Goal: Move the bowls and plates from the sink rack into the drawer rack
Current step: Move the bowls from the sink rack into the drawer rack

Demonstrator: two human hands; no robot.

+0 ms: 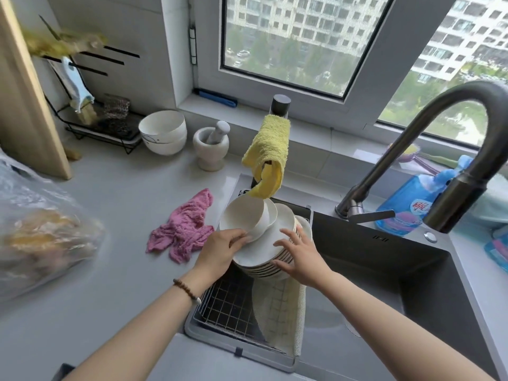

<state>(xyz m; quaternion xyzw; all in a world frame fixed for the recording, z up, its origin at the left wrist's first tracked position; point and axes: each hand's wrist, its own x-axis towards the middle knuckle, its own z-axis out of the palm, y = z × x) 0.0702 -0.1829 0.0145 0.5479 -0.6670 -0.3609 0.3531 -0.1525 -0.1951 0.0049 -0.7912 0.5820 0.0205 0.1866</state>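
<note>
We see the grey countertop (123,215) running along the left, with the dark sink (398,270) set into it on the right under a curved tap (428,127). A clear plastic bag (41,229) lies at the left edge with blurred yellowish contents. The wire sink rack (228,301) sits in the left end of the sink, its long side running away from us, and a checked cloth (283,312) hangs over its right side.

Over the rack's far end is the stack of plates (264,251), faces up and leaning slightly towards us. We cannot tell whether it rests on the rack. Nested bowls (247,213) lie tipped on top, mouths turned left and up.

Our left hand (217,250) grips the stack's near-left rim, thumb on top. Our right hand (299,254) presses the right side, fingers straight and spread apart.

A pink cloth (184,229) lies just left of the stack.
</note>
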